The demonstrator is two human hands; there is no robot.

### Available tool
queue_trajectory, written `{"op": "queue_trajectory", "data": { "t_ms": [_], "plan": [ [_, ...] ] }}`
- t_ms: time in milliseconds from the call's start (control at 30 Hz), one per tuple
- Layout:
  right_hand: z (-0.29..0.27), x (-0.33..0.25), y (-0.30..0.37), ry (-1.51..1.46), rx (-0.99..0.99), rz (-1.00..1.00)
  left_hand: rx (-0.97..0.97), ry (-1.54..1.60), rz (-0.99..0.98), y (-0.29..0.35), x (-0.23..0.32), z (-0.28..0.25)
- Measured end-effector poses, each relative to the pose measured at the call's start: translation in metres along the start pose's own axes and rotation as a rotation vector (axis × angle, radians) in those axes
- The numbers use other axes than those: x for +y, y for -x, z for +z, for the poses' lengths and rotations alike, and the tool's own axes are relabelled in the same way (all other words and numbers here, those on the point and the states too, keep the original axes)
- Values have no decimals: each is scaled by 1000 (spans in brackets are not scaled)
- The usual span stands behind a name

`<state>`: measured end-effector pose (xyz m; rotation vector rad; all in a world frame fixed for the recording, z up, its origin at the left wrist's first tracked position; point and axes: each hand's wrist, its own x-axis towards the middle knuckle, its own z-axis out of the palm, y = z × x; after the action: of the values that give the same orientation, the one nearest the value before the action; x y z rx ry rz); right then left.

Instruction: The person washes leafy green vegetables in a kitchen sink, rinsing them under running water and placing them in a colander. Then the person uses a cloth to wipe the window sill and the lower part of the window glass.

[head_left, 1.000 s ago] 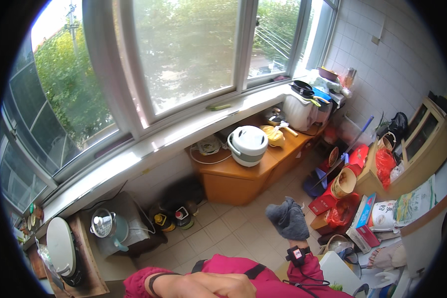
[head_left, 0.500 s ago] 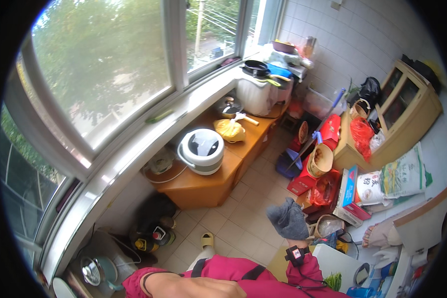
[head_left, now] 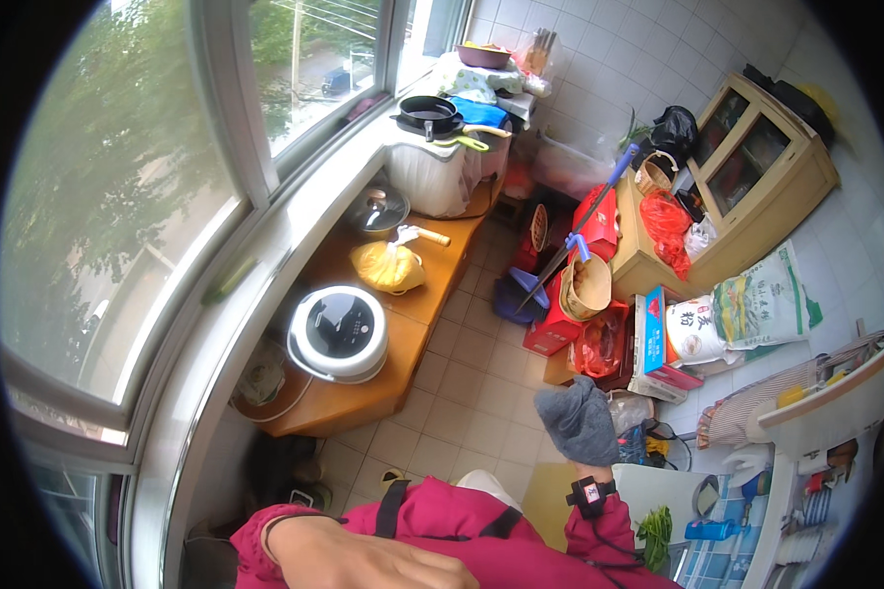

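Grey cloth [head_left: 576, 422] sits right over the right hand [head_left: 589, 472], long axis slanting up and leftward, hiding the fingers so their grip can't be told, while the left hand [head_left: 368, 562], farther off, lies low across the magenta jacket [head_left: 440, 520], its finger curl unclear.

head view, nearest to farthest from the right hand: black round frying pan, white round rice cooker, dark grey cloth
1. Dark grey cloth, covering it
2. White round rice cooker, to its left
3. Black round frying pan, upper left

The cloth [head_left: 578, 422] looks matt and rough, the rice cooker [head_left: 339, 334] glossy plastic.
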<state>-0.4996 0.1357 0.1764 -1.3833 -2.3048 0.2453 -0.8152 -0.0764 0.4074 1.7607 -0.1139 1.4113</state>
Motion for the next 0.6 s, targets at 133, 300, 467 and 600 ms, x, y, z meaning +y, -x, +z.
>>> {"op": "queue_trajectory", "data": {
  "t_ms": [133, 300, 467, 600],
  "plan": [
    [7, 19, -28, 1, -1, 53, 194, -89, -90, 10, -29, -56],
    [23, 60, -98, -29, 10, 43, 798, -483, -793, 28, -80, -113],
    [33, 116, -183, -110, 36, -67, 1074, -788, -855, 47, -165, -181],
    [32, 155, -255, -121, -6, -19, 1285, -1016, -885, 59, -199, -234]
  ]
}}
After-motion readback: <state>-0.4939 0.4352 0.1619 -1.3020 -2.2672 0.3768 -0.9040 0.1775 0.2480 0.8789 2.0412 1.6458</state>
